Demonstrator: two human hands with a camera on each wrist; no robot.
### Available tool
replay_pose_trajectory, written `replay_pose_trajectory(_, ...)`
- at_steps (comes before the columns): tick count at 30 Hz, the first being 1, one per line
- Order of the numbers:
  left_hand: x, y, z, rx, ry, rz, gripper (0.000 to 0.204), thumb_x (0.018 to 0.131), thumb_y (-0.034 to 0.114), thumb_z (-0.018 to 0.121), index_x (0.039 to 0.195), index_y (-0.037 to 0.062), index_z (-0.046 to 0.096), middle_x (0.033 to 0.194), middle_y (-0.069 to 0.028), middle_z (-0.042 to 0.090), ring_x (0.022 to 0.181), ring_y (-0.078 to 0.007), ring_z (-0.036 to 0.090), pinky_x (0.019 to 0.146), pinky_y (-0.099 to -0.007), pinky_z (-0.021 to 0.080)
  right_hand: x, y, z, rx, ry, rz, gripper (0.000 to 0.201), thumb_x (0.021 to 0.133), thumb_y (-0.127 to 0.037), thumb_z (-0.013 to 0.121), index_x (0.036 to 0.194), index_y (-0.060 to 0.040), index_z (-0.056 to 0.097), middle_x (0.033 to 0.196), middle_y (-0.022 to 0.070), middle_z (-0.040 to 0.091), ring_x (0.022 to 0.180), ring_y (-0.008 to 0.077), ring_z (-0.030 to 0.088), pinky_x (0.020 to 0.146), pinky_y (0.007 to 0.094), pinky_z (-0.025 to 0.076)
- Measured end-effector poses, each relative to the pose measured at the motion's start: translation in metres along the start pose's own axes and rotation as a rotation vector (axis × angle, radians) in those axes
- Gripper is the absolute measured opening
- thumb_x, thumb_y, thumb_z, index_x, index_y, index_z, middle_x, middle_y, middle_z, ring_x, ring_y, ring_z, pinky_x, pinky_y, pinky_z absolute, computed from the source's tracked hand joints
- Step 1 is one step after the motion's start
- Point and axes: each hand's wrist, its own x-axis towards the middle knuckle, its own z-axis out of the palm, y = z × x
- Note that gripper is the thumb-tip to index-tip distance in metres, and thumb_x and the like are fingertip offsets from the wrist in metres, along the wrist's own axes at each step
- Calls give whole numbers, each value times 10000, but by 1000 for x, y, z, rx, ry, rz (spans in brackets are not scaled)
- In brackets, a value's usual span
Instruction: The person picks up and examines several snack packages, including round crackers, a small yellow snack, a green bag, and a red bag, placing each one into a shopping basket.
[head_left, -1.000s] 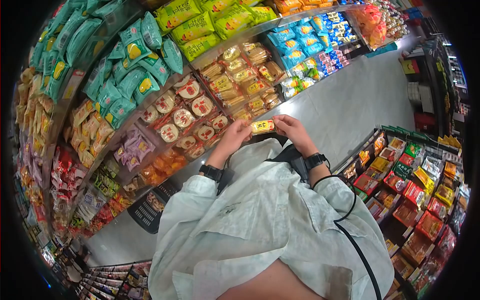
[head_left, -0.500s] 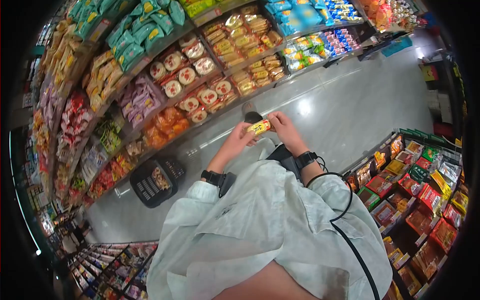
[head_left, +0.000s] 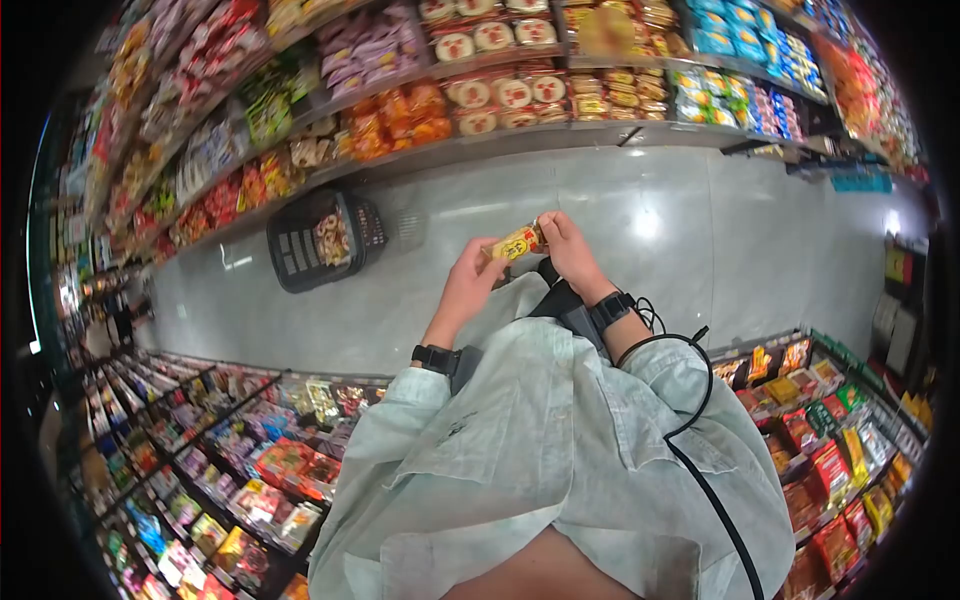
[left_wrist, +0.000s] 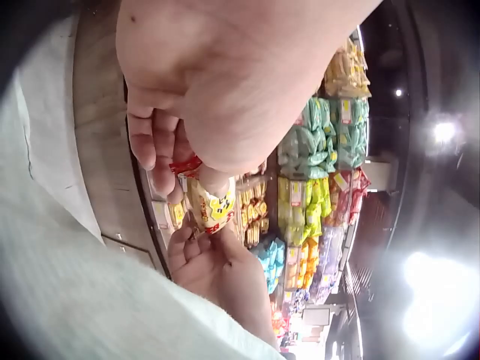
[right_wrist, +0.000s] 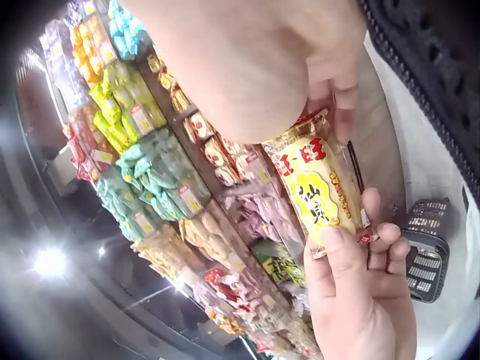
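A small rice cracker packet (head_left: 517, 243), in a clear wrapper with yellow and red print, is held in front of the body between both hands. My left hand (head_left: 468, 285) pinches one end of it; in the right wrist view the thumb of that left hand (right_wrist: 360, 292) lies on the packet's printed face. The opposite end is gripped by my right hand (head_left: 575, 258), which in the left wrist view appears as the lower hand (left_wrist: 225, 274). Printed side out, the packet (right_wrist: 311, 176) sits slanted, its right-hand end higher in the head view.
On the grey floor (head_left: 640, 220) to the left stands a dark shopping basket (head_left: 290, 250) with some snack packs inside. Tiered shelves of wrapped snacks run along the far side, edged by a low ledge (head_left: 400, 160). More snack racks (head_left: 240, 480) stand close behind. A black cable (head_left: 705, 500) hangs by the right arm.
The head view has swung away from the shelves, bringing the basket and rear racks further into sight. Both hands keep hold of the packet, which has tipped from nearly level to slanted.
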Motion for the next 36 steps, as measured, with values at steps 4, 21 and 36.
replay_pose_trajectory(4,-47,-36,-46,-42,118,-19,299,964,129,591,1230,28,497,975,-77,690,795,-108,602,730,-264,488,-1,24,55,-129,-155,64,258,1046,-284,464,1089,-48,558,991,20,582,906,97,574,799,275,516)
replay_pose_trajectory(21,-245,-188,-281,-382,481,24,287,952,155,641,1202,31,570,960,-52,675,796,-94,619,705,-231,496,-42,135,351,-620,-653,138,157,981,-197,600,992,-41,584,924,21,622,813,87,576,739,243,495)
replay_pose_trajectory(36,-251,-222,-406,-527,724,-201,336,979,272,606,1190,14,561,935,-84,702,784,-126,672,682,-253,512,59,165,554,-905,-912,103,222,885,-243,700,903,-30,638,741,22,611,670,105,556,616,270,454)
